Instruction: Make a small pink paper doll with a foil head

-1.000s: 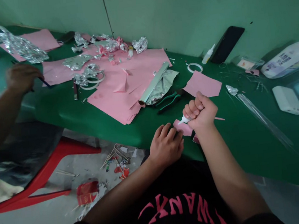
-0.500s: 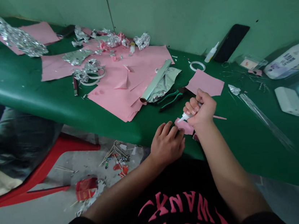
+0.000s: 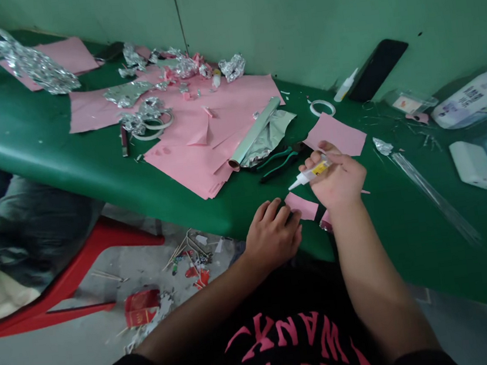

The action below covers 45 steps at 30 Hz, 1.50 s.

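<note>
My right hand (image 3: pixel 341 179) is wrapped round a white glue bottle (image 3: pixel 314 172) with a yellow label. Its pointed nozzle tilts down to the left, above a small pink paper piece (image 3: pixel 303 205) and apart from it. Palm down, my left hand (image 3: pixel 274 232) rests at the table's front edge, fingers slightly spread and their tips against the left side of that piece. Its thumb is partly hidden. Beyond my right hand lie a larger pink paper piece (image 3: pixel 339 134) and green-handled pliers (image 3: pixel 280 161). A small dark red object (image 3: pixel 326 224) shows beside my right wrist.
Pink sheets (image 3: pixel 188 168) and a foil roll (image 3: pixel 255 132) cover the table's middle, with crumpled foil (image 3: pixel 233 67) behind. Rightward are a tape ring (image 3: pixel 322 107), thin wires (image 3: pixel 436 197), a white box (image 3: pixel 474 165) and a phone (image 3: pixel 378 69). A seated person's leg (image 3: pixel 29 214) is at left.
My right hand has lifted the glue bottle's nozzle off the pink piece and moved slightly right, turning so more of the bottle shows. My left hand has stayed in place.
</note>
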Each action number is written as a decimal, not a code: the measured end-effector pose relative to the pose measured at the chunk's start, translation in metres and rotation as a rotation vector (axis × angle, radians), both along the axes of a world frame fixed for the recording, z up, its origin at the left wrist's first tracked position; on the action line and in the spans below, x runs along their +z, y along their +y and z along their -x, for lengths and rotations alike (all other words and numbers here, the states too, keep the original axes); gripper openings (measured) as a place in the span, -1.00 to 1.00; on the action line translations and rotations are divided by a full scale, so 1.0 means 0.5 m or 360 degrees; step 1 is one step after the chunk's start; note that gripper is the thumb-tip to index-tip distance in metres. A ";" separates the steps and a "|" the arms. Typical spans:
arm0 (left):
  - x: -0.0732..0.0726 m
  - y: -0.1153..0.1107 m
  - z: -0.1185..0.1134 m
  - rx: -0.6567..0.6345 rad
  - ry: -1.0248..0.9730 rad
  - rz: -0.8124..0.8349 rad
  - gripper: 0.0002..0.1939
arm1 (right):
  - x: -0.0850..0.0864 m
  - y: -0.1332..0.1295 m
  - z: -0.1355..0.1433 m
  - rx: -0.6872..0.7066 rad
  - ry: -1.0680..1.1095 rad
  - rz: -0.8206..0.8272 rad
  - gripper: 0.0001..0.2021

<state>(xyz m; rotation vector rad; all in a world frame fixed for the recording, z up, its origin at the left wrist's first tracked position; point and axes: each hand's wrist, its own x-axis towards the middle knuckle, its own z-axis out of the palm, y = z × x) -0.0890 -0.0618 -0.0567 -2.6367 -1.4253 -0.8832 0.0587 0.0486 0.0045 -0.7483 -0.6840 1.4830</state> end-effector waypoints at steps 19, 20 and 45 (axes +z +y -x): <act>0.001 -0.001 0.000 0.0003 0.0006 0.0015 -0.68 | -0.010 -0.007 -0.015 0.0087 -0.0250 -0.0300 -0.66; 0.001 -0.001 0.000 0.0003 0.0005 0.0012 -0.68 | -0.007 -0.009 -0.014 0.0105 -0.0218 -0.0266 -0.65; 0.001 0.000 -0.002 0.0012 0.0012 0.0017 -0.68 | -0.008 -0.007 0.029 -0.0239 -0.0055 0.0267 -0.55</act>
